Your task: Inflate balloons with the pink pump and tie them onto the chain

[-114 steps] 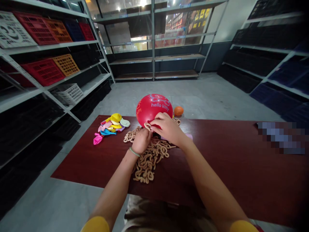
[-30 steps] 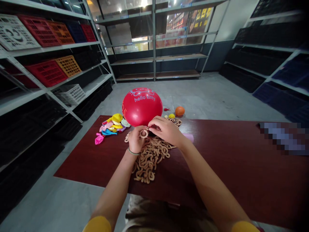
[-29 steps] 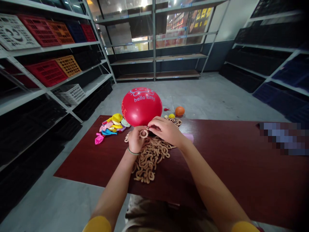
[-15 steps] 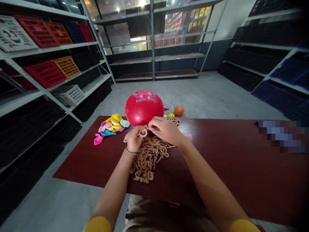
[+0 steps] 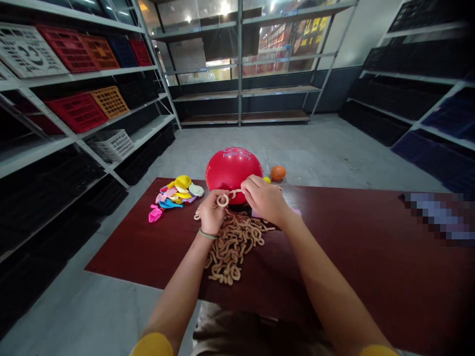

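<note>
Between my hands a short tan cord [image 5: 235, 192] is stretched, in front of a red inflated balloon [image 5: 232, 168] with "hello kitty" lettering. My left hand [image 5: 214, 212] is closed on the cord, and a tan ring [image 5: 222, 200] shows at its thumb. With fingertips pinched, my right hand [image 5: 266, 199] grips the cord's other end. Below them lies a heap of curled tan cord [image 5: 235, 244] with loops in it. The fingers hide where the cord is held.
Limp coloured balloons [image 5: 174, 193] lie on the left of the dark red table [image 5: 352, 257]. A small orange balloon [image 5: 278, 172] and a yellow one [image 5: 266, 180] are beyond the far edge area. Shelves with crates [image 5: 79, 111] stand at left, more shelving behind and at right.
My hands have moved apart, and the cord now shows stretched between them. The red balloon sits a little further right and lower in view, as the whole view has shifted slightly.
</note>
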`<action>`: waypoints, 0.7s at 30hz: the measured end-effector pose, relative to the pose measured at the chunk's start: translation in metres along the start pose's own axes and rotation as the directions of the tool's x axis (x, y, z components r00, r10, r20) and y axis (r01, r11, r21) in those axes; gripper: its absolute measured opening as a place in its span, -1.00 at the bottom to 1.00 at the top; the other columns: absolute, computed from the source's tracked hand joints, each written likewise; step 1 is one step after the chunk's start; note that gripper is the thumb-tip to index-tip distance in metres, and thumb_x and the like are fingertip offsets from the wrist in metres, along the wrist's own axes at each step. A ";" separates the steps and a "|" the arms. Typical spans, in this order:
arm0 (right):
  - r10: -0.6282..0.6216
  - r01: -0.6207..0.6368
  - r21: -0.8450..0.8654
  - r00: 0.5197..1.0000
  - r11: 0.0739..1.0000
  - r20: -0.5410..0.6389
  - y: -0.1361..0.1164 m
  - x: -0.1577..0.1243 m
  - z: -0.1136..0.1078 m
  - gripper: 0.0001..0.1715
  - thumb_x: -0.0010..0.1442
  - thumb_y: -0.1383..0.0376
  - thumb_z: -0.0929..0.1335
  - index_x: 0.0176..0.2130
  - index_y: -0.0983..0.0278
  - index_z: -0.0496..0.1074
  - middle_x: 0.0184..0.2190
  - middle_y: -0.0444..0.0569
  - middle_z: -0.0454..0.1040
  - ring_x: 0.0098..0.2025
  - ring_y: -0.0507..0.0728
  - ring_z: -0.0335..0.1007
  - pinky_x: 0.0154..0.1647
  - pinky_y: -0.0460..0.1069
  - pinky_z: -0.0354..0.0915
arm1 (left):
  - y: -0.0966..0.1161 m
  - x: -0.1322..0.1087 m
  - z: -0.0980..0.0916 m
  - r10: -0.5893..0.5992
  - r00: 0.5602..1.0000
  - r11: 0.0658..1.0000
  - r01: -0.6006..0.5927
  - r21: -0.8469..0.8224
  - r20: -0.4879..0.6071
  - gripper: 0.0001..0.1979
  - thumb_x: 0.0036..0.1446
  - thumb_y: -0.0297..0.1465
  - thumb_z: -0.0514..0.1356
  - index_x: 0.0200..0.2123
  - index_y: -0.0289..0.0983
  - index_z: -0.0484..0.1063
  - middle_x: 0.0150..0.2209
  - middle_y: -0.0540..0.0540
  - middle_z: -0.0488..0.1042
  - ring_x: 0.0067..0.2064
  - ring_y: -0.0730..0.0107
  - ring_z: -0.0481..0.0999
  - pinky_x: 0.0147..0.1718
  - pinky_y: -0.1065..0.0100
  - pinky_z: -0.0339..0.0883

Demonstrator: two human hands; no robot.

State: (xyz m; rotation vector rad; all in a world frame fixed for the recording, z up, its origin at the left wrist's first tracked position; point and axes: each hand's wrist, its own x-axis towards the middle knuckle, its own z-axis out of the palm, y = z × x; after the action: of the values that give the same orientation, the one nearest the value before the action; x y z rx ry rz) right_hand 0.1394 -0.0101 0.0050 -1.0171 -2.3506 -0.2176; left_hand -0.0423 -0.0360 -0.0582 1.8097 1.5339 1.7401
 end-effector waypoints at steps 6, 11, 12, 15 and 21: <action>-0.052 0.052 -0.016 0.999 0.999 -0.002 0.008 0.002 0.002 -0.78 0.39 0.23 0.18 -0.18 0.26 0.34 -0.21 -0.02 0.40 -0.19 0.11 0.28 -0.23 -0.02 0.13 | -0.002 -0.001 0.003 0.014 0.999 1.000 -0.013 -0.014 0.043 -0.82 0.24 -0.30 0.15 -0.26 -0.26 0.50 -0.37 -0.05 0.56 -0.38 0.44 0.50 -0.38 0.44 0.30; -0.076 0.075 0.018 0.997 0.997 0.032 0.009 0.003 -0.003 -0.79 0.33 0.18 0.27 -0.12 0.27 0.34 -0.17 -0.01 0.41 -0.13 0.14 0.29 -0.15 0.00 0.17 | -0.002 -0.001 0.001 0.034 0.998 0.999 -0.033 -0.025 0.050 -0.84 0.24 -0.32 0.15 -0.24 -0.25 0.49 -0.34 -0.07 0.56 -0.34 0.42 0.51 -0.35 0.43 0.32; -0.078 0.078 0.010 0.996 0.997 0.030 0.008 0.003 -0.002 -0.80 0.34 0.18 0.26 -0.15 0.26 0.34 -0.19 -0.02 0.41 -0.15 0.14 0.29 -0.16 0.00 0.16 | -0.002 -0.001 0.001 0.044 0.998 0.999 -0.043 -0.020 0.054 -0.84 0.24 -0.32 0.15 -0.24 -0.25 0.49 -0.34 -0.07 0.56 -0.34 0.41 0.51 -0.35 0.43 0.32; -0.085 0.085 -0.045 0.996 0.995 0.011 0.005 0.002 0.001 -0.81 0.36 0.23 0.22 -0.24 0.25 0.35 -0.26 -0.05 0.40 -0.22 0.11 0.27 -0.23 -0.01 0.12 | -0.001 0.000 0.000 0.072 0.994 0.997 -0.070 -0.017 0.081 -0.84 0.24 -0.32 0.15 -0.25 -0.25 0.49 -0.34 -0.07 0.56 -0.36 0.42 0.51 -0.35 0.43 0.31; -0.079 0.080 -0.077 0.997 0.994 0.024 0.006 0.001 -0.001 -0.82 0.34 0.33 0.20 -0.30 0.26 0.32 -0.29 -0.05 0.39 -0.24 0.09 0.23 -0.32 -0.01 0.04 | 0.002 0.001 -0.001 0.072 0.991 0.997 -0.071 -0.013 0.109 -0.84 0.23 -0.32 0.15 -0.25 -0.24 0.50 -0.33 -0.06 0.57 -0.34 0.40 0.52 -0.33 0.43 0.32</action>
State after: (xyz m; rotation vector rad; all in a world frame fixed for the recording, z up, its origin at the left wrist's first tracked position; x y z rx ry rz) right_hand 0.1440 -0.0056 0.0059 -0.9673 -2.4203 -0.3334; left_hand -0.0424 -0.0360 -0.0560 1.9429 1.4338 1.6455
